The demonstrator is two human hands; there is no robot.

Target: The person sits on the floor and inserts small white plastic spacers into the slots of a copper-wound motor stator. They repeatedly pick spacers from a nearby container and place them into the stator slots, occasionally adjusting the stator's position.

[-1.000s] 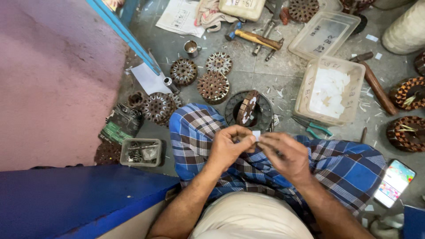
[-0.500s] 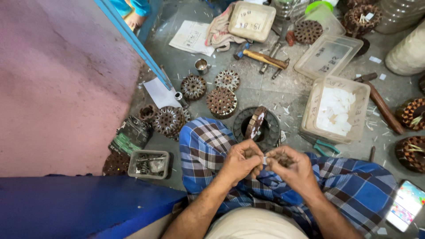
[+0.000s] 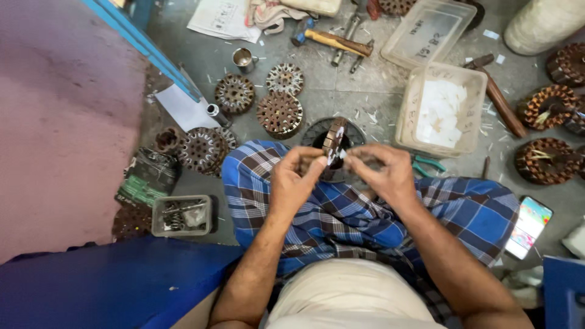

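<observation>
- Small piece (image 3: 339, 157): pale, pinched between our two hands, held above the lap just in front of the upright stator; too blurred to tell its kind.
- Left hand (image 3: 297, 178): fingers curled, thumb and forefinger pressed together on the small piece.
- Right hand (image 3: 382, 172): fingers bent inward, tips meeting the left hand's at the piece; motion blur hides the exact grip.
- Upright stator (image 3: 334, 141): round slotted core standing on edge inside a dark ring (image 3: 312, 132) on the floor, just beyond our fingertips.
- Our legs are under a blue checked cloth (image 3: 341, 213), knees spread to both sides.
- Flat stators (image 3: 280, 112) lie on the floor ahead-left, more of them beside (image 3: 234, 93), (image 3: 285, 78), (image 3: 201, 149).
- Metal cup (image 3: 243, 58) stands near those cores.
- Hammer (image 3: 332, 39) lies further out, next to a white cloth (image 3: 271, 12).
- Clear tub (image 3: 440, 109) with white slips inside sits ahead-right; its lid (image 3: 428, 31) lies just beyond it.
- Green-handled pliers (image 3: 428, 163) lie between tub and our right knee.
- Wound stators with copper coils (image 3: 544, 160), (image 3: 548, 106) sit at the far right.
- Phone (image 3: 528, 226), screen lit, lies on the floor by our right knee.
- Small grey tray (image 3: 181, 215) with metal bits sits by our left knee, near a blue board (image 3: 91, 286).
- Pink wall (image 3: 55, 122) fills the left side.
</observation>
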